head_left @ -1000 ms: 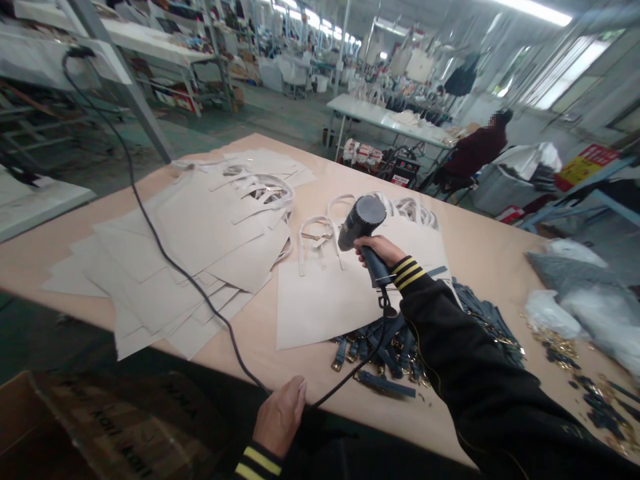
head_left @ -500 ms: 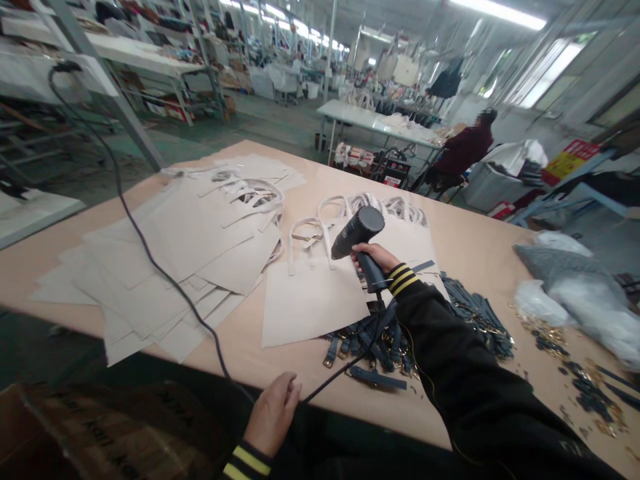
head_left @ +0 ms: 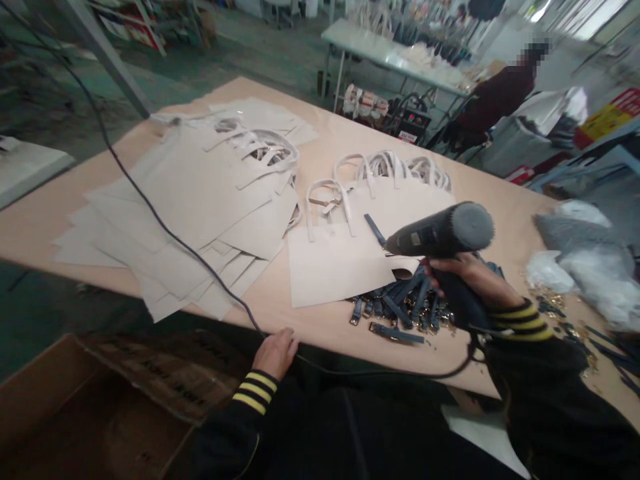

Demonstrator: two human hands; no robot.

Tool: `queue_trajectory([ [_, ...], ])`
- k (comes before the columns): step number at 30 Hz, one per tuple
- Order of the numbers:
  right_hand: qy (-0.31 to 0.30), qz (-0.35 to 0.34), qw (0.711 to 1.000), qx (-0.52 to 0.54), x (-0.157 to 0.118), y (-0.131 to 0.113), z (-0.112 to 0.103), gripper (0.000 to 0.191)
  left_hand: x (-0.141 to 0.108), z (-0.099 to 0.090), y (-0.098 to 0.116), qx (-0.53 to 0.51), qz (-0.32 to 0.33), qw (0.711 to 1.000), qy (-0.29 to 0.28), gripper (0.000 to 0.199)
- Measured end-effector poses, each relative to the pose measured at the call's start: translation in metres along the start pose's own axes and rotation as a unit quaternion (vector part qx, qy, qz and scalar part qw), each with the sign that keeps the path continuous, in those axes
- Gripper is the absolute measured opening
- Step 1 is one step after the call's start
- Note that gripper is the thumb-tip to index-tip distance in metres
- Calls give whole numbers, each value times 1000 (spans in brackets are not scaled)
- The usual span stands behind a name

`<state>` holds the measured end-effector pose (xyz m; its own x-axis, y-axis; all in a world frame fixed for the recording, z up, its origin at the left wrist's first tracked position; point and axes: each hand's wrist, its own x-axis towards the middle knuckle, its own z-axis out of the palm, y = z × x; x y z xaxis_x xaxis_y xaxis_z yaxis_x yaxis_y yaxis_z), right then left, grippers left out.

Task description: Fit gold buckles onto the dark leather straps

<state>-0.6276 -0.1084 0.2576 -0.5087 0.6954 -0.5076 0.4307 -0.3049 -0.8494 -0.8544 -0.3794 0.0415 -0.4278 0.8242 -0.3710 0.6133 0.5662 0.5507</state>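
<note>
Gripping a heat gun [head_left: 440, 233] closed around its handle, the right grip [head_left: 465, 277] sits above buckled blue straps [head_left: 395, 310] on the counter [head_left: 320, 333]. Canvas bags [head_left: 340, 260] lie left of it. The left grip [head_left: 277, 353] curls at the counter edge by the cord [head_left: 200, 263], hold unclear. Beyond, a worker [head_left: 495, 100] sits near a table [head_left: 385, 43].

Black sleeve [head_left: 530, 353] with yellow stripes, dark grey heat gun [head_left: 440, 232], cream tote bag [head_left: 335, 263], navy straps [head_left: 397, 336]
</note>
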Motion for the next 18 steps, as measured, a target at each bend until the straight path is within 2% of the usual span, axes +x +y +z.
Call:
queue_trajectory([
  [3,-41,72,996,17,-50,18,12,25,10,-12,-22,-62,-28,997,45,19],
  [5,-106,99,989,42,-63,32,35,30,21,-18,-35,-113,-54,989,77,19],
  [8,-194,90,975,64,-50,49,80,35,43,-25,-50,-198,-95,969,109,21],
  [12,-245,72,964,69,-20,57,127,30,77,-35,-57,-267,-124,948,116,26],
  [15,-261,78,960,65,-13,55,139,25,108,-45,-51,-251,-123,955,102,29],
  [18,-237,80,967,54,-16,55,138,26,141,-54,-39,-179,-105,973,98,30],
])
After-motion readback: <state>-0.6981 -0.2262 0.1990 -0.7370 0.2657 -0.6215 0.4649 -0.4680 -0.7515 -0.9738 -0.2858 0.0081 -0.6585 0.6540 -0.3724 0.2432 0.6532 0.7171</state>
